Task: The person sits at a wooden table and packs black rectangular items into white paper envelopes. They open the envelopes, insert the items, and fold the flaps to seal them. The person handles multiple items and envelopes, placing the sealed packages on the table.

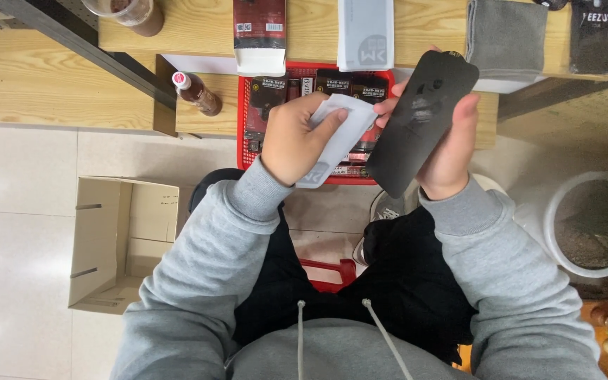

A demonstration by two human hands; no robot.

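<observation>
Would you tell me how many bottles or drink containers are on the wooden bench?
2: a small brown bottle lying on the lower bench, left of the red basket, and a clear cup at the top edge, partly cut off. Others may sit out of view.

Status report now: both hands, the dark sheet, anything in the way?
Left hand grips white sleeve. Right hand holds dark sheet, tilted, above red basket. Nothing between the hands.

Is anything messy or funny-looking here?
Yes: the dark glass sheet in the right hand has a smudgy grey patch in its middle. The left hand holds a white sleeve beside it.
</observation>
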